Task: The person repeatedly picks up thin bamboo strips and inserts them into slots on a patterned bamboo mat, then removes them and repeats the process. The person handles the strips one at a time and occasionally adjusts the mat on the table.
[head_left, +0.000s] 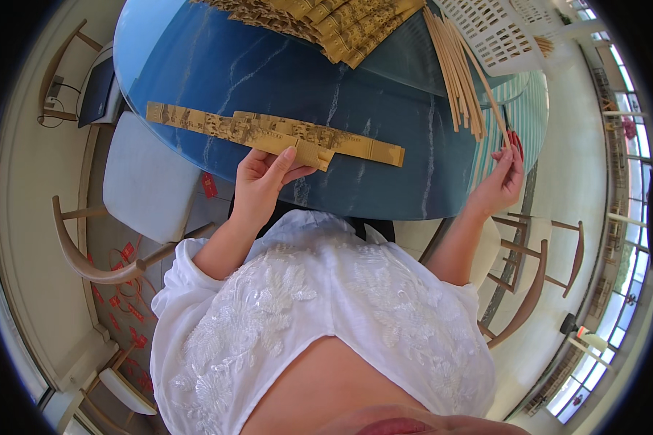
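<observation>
Two hands (268, 177), three sleeves (268, 130)

left hand (263, 180): forearm bare, raised forward, thumb on top, fingers curled in a pinch | right hand (502, 180): out to the side, fingertips pinched, wrist bent

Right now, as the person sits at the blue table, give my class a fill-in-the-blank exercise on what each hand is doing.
1. The left hand pinches a printed golden paper ____ lying on the table.
2. The right hand holds one thin wooden ____ by its end.
3. The loose bundle of sticks lies beside a white slotted ____.

Missing words: sleeve; stick; basket
</observation>
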Demonstrator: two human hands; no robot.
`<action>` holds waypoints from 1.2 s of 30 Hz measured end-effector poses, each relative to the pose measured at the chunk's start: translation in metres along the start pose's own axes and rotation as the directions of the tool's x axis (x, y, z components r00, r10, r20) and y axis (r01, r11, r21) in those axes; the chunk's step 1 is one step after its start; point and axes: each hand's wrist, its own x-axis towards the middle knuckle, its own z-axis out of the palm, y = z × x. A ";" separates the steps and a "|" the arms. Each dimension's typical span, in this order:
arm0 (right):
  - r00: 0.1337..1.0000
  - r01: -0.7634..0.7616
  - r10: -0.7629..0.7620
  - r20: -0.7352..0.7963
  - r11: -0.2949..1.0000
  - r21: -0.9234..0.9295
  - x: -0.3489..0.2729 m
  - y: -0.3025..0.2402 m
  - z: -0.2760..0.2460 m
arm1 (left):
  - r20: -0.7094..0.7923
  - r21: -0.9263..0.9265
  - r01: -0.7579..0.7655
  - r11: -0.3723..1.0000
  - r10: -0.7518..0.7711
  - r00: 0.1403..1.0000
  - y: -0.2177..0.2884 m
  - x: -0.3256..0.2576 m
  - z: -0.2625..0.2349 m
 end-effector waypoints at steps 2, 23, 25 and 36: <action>0.996 -0.075 0.088 -0.034 0.957 0.281 0.001 -0.015 -0.009 | -0.002 -0.010 0.001 1.000 -0.001 1.000 0.003 -0.001 0.002; 0.942 -0.259 0.113 0.316 0.844 0.469 -0.019 -0.019 -0.039 | -0.051 -0.094 -0.025 0.995 0.020 0.998 0.000 0.000 0.000; 0.942 -0.239 0.082 0.324 0.843 0.483 -0.022 -0.020 -0.039 | -0.051 -0.085 -0.025 0.996 0.021 0.998 0.000 0.000 -0.001; 0.805 -0.365 0.087 0.586 0.853 0.374 -0.051 -0.023 -0.027 | -0.040 -0.162 0.001 0.987 -0.008 0.999 0.000 0.001 -0.003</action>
